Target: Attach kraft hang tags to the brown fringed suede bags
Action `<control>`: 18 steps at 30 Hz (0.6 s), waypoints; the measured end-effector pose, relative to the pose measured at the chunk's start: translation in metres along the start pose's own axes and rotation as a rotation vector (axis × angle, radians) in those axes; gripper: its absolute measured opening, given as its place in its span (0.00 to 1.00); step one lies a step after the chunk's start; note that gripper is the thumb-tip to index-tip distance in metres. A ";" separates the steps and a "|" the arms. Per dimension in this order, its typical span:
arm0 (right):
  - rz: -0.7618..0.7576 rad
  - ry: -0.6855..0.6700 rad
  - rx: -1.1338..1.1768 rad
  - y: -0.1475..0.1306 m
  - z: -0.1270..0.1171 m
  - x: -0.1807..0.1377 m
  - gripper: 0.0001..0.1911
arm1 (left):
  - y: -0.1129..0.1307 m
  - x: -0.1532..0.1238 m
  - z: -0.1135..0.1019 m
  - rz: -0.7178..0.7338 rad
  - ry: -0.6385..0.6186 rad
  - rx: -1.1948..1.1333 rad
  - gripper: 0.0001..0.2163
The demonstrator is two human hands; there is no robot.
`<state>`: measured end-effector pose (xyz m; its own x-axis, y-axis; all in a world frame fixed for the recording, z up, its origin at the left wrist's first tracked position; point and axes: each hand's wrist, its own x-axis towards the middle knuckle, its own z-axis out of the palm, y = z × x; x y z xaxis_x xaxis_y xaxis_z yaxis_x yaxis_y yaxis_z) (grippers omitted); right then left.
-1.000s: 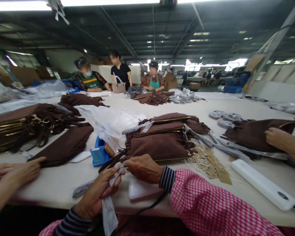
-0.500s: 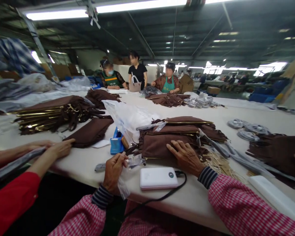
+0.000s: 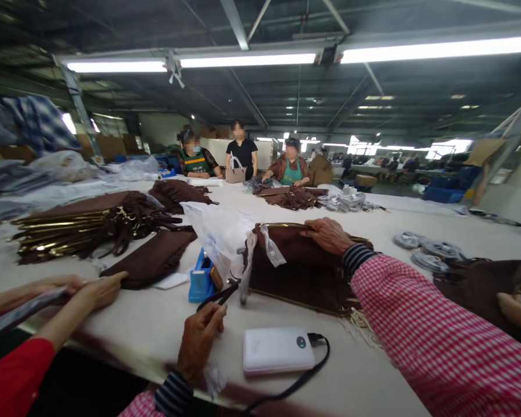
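My right hand (image 3: 329, 234) grips the upper, gold-zippered edge of a brown fringed bag (image 3: 295, 260). That edge is raised off the stack, and a clear plastic strip (image 3: 272, 248) hangs over it. Lower down on the left, my left hand (image 3: 202, 336) has its fingers pinched around the end of a dark strap (image 3: 219, 295) that runs toward the bag. A bit of clear plastic (image 3: 215, 379) shows below this hand. Just behind it stands a blue tape dispenser (image 3: 200, 284). A white power bank (image 3: 278, 350) with a black cable lies between my forearms.
To the left is a tall stack of brown bags (image 3: 69, 226). A co-worker's hands (image 3: 98, 289), red sleeve below, touch a brown bag (image 3: 150, 260). Another person's hand (image 3: 516, 310) holds a bag at right. Wrapped grey straps (image 3: 432, 252) lie nearby. Three people are across the table.
My right hand has gone from lying on the stack to lifting a bag's zippered edge up and away. My left hand stays pinched near the strap. The camera view has tilted upward.
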<state>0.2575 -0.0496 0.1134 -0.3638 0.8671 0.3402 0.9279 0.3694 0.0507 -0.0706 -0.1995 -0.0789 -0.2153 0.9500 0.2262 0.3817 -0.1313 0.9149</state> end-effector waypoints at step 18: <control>0.025 -0.069 0.757 0.010 -0.102 -0.026 0.24 | -0.001 0.002 0.007 0.011 -0.076 0.052 0.20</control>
<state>0.2844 -0.1031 0.2006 -0.3704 0.8882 0.2719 0.6361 0.4558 -0.6226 -0.0654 -0.1957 -0.0816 -0.1430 0.9674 0.2088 0.4308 -0.1291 0.8932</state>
